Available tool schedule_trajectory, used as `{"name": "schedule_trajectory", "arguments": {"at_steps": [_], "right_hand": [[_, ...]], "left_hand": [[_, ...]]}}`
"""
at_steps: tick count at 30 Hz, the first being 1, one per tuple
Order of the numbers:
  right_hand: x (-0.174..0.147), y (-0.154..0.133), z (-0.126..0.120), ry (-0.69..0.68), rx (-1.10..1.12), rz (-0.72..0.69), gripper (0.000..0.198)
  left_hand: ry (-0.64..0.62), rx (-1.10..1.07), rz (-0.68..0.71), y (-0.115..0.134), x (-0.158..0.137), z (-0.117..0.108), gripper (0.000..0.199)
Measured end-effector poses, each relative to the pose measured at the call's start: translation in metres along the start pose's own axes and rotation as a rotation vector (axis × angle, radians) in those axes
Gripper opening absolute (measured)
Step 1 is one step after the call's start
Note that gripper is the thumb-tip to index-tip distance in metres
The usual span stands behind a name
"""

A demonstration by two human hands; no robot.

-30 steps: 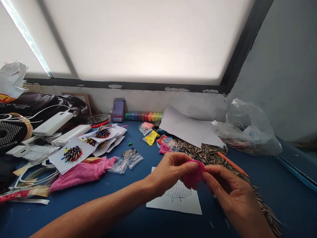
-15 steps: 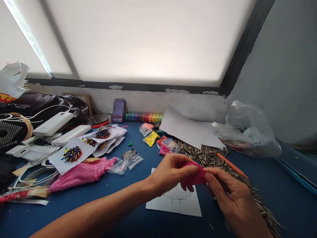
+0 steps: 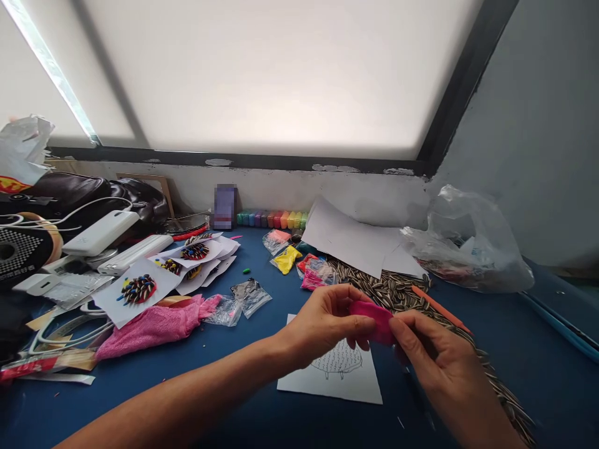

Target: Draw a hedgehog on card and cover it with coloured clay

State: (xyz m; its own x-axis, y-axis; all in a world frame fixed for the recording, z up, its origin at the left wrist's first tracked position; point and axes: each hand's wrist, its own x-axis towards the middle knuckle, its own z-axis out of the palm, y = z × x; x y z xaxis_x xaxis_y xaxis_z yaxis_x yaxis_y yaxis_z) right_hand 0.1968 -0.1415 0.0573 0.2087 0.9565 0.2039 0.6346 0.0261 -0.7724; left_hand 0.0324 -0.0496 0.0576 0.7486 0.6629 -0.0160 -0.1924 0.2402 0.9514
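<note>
Both hands hold a flat piece of bright pink clay (image 3: 374, 321) above the table. My left hand (image 3: 322, 324) pinches its left side between thumb and fingers. At its right edge, the thumb and fingertips of my right hand (image 3: 435, 355) are closed on it. Something thin and see-through shows under the right hand, too blurred to name. Below the hands lies a white sheet (image 3: 337, 390) with a line drawing of a round body covered in small marks, on short legs. The hands hide part of the drawing.
Striped sunflower seeds (image 3: 388, 290) spread behind and right of the hands, with an orange pen-like stick (image 3: 440, 310) on them. Small clay packets (image 3: 286, 259), blank paper (image 3: 350, 240) and a plastic bag (image 3: 472, 249) lie behind. Seed-decorated cards (image 3: 135, 290) and a pink cloth (image 3: 159, 324) are left.
The pink clay has turned a little and shifted slightly right between the fingers. The right hand stays closed at its edge, and the sheet beneath has not visibly moved on the table.
</note>
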Motion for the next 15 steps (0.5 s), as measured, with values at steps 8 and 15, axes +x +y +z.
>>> {"name": "schedule_trajectory", "arguments": {"at_steps": [8,15], "right_hand": [[-0.0006,-0.0094,-0.0027,0.13,0.069,0.05,0.041],[0.0029,-0.0103,0.0003,-0.054,0.251,0.137,0.04]], "left_hand": [[-0.048,-0.011,-0.077,0.0012,-0.0017,0.0009,0.052],[-0.014,-0.011,-0.003,0.0005,-0.0027,0.0016,0.043]]}}
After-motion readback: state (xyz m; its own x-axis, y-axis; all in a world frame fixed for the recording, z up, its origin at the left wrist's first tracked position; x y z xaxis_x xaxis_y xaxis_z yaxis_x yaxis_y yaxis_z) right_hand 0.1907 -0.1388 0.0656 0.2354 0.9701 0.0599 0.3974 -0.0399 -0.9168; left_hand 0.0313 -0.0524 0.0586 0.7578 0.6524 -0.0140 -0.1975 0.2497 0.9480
